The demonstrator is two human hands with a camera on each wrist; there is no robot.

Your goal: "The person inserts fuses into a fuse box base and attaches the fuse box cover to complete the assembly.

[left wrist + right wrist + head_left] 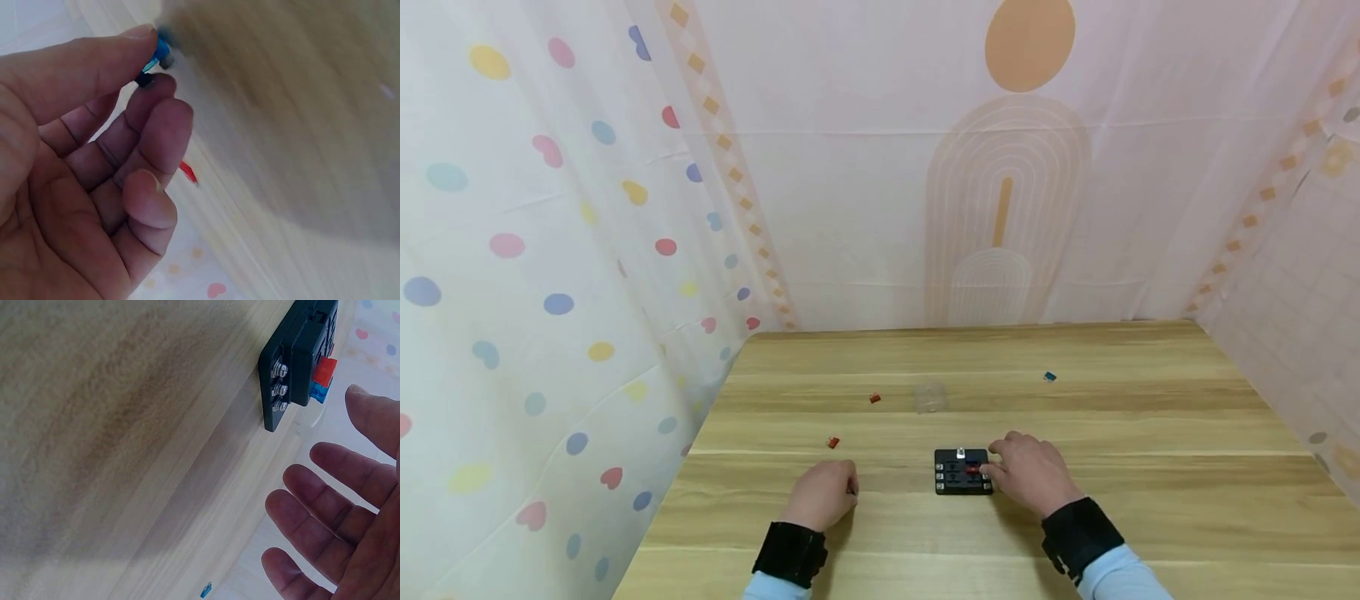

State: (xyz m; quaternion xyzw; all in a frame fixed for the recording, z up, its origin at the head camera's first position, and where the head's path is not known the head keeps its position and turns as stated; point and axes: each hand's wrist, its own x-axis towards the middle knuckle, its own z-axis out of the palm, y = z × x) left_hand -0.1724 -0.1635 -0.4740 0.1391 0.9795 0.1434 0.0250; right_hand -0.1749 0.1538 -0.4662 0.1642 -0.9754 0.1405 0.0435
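A black fuse block [951,485] with screw terminals lies on the table between the hands. In the right wrist view, a red blade fuse [325,371] and a blue blade fuse [319,392] stick up from its slots. My right hand [1032,475] is just to the right of the block, fingers spread and holding nothing; the right wrist view shows a gap between the thumb and the fuses. Left of the block, my left hand [822,496] hovers low over the table. Its thumb and forefinger pinch a small blue blade fuse [164,50], partly covered by the fingertips.
Two loose red fuses lie beyond my left hand, a nearer fuse [832,442] and a farther fuse [875,398]. A clear plastic cover [930,398] lies behind the block. Farther back to the right is a loose blue fuse [1049,377]. Curtains [850,208] hang behind the wooden table [1150,500].
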